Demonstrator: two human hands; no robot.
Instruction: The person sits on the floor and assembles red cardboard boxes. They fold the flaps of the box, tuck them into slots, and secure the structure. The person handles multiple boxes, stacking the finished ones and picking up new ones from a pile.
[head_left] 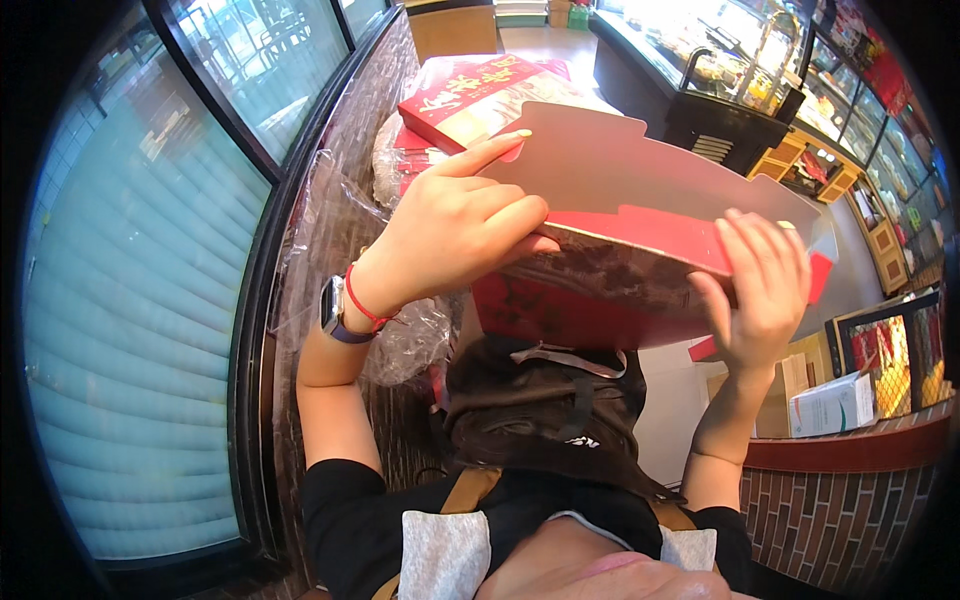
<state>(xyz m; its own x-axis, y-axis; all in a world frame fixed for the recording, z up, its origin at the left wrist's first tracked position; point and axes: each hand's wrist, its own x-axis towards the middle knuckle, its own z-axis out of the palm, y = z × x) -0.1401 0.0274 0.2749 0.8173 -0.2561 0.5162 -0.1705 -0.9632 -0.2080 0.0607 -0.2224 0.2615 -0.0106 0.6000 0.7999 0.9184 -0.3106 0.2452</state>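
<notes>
Red cardboard box (620,265) held up mid-air, its long axis running left to right between both hands. Left hand (455,235) grips the left end, forefinger stretched along the raised flap (640,165). Right hand (765,290) clasps the right end, equally near.

A large window (130,330) with pale horizontal blinds and a dark frame fills the left side. On the far right stand a lit glass display case (735,65) and a curved brick-faced counter (850,500). The floor (540,40) ahead is pale and brightly lit.
</notes>
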